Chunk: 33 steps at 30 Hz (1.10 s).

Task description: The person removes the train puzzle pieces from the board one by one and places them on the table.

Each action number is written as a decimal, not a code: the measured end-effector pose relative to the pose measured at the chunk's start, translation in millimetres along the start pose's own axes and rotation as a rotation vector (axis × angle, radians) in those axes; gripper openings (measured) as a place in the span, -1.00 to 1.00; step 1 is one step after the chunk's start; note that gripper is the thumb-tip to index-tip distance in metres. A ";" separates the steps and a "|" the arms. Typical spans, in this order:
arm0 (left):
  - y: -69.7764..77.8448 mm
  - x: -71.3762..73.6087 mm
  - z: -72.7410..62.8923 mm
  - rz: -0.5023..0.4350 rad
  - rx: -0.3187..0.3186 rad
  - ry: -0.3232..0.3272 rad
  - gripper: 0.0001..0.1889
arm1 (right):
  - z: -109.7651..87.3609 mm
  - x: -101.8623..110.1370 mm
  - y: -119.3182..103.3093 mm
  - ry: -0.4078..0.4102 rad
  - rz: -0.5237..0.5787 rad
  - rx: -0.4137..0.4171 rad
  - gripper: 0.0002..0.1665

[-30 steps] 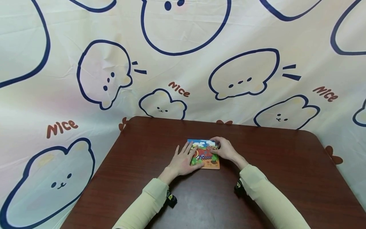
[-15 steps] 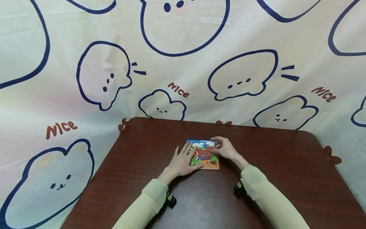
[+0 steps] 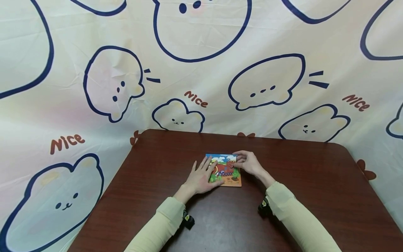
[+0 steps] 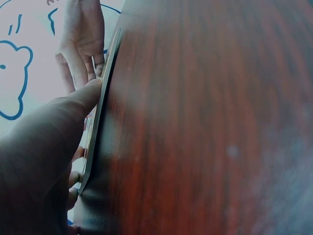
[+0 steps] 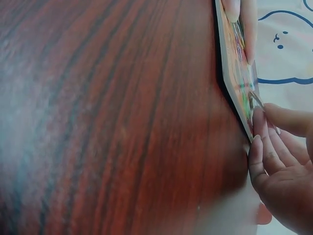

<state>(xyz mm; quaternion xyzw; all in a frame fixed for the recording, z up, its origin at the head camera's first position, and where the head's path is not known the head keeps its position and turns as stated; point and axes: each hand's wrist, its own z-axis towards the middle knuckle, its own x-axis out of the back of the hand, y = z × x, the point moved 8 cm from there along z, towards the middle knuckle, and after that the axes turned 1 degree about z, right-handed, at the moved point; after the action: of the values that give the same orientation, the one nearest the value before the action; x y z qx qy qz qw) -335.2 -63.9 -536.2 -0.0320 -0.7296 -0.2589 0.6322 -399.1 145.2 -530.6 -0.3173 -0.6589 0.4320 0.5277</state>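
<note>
A flat square picture puzzle [image 3: 232,181] lies on the table, printed with blue sky, clouds, a red-brown scene with a vehicle, and green bushes. My left hand [image 3: 199,179] rests spread over its left side, fingers straight and thumb along the near edge. At the upper right edge, my right hand [image 3: 251,165] pinches a thin puzzle piece [image 5: 258,102] between thumb and fingers. In the right wrist view the piece stands tilted, its lower edge right at the board's surface. The left wrist view shows the board edge-on [image 4: 98,122], with the left thumb pressed on it.
The dark brown wooden table [image 3: 292,171] stretches out on all sides of the puzzle. Behind it hangs a pale curtain [image 3: 214,80] with blue-outlined cartoon animals. Black wrist cameras [image 3: 189,220] sit under both light sleeves [image 3: 292,206].
The right hand's fingertips shift very slightly at the puzzle's upper right. The left hand and the board stay in place.
</note>
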 end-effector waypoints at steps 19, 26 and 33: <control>0.8 2.9 2.4 0.013 -0.002 -0.001 -0.02 | -25.1 52.1 21.1 0.011 0.041 -0.037 -0.40; 2.4 2.5 -0.2 -0.001 -0.001 -0.004 -0.01 | -36.8 64.0 27.4 0.008 0.017 -0.047 -0.37; 1.8 2.6 -1.6 -0.013 -0.006 -0.015 -0.02 | -46.2 79.4 35.8 0.025 -0.010 -0.068 -0.37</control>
<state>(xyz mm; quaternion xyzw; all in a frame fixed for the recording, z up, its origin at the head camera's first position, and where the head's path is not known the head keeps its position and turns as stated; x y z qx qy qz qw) -333.7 -63.7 -533.1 -0.0308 -0.7337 -0.2650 0.6249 -374.8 240.6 -526.3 -0.3370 -0.6682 0.4027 0.5271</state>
